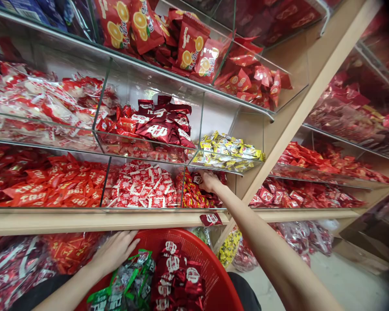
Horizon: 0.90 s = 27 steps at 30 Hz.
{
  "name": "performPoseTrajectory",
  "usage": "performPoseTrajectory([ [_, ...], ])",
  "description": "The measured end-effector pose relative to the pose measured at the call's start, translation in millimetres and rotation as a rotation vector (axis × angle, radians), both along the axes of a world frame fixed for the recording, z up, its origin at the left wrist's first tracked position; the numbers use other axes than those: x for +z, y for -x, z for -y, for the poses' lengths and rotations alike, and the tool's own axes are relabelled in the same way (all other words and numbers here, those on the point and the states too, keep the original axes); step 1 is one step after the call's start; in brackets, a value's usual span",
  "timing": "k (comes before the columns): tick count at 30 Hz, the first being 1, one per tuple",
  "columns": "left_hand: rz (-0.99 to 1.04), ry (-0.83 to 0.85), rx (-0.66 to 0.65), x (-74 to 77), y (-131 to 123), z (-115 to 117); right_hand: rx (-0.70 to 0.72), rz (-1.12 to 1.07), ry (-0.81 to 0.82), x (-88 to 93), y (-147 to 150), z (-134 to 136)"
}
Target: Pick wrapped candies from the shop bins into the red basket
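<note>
Red plastic basket [199, 263]: holding red packets [176, 276] and green packets [126, 280].
Left hand [113, 252]: pressing open against the rim, fingers apart.
Right hand [210, 181]: reaching into a shelf bin, touching red-and-yellow packets [194, 194]; grip unclear.

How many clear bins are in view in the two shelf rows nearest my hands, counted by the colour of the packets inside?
Yellow bin: 1
Dark red bin: 1
White and red bins: 2
Orange-red bin: 1
Red and yellow bin: 1
Total: 6
</note>
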State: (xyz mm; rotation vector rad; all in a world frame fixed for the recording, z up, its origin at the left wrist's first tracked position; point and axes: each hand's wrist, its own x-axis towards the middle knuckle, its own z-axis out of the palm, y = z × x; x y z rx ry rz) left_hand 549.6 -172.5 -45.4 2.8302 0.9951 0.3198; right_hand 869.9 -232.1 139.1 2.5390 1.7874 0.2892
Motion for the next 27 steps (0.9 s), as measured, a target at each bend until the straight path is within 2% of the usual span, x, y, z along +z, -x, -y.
performPoseTrajectory([
  [5,-0.005,-0.012,-0.013,-0.2,1,0,0.039,0.019,-0.025,9.9,0,13],
  [12,0.006,-0.011,-0.017,1.7,1,1,0.093,0.103,-0.108,8.3,-11,72],
  [17,0.045,-0.023,-0.023,-0.8,1,1,0.148,0.082,-0.001,0.8,-26,103],
  [23,0.057,-0.036,-0.03,-2.1,2,1,0.142,0.104,0.195,4.6,-27,102],
  [25,0.059,-0.041,-0.035,-2.4,2,2,0.134,0.078,0.195,10.7,-22,95],
  [27,0.052,-0.043,-0.028,-3.2,2,2,0.153,0.052,0.126,17.1,-16,86],
])
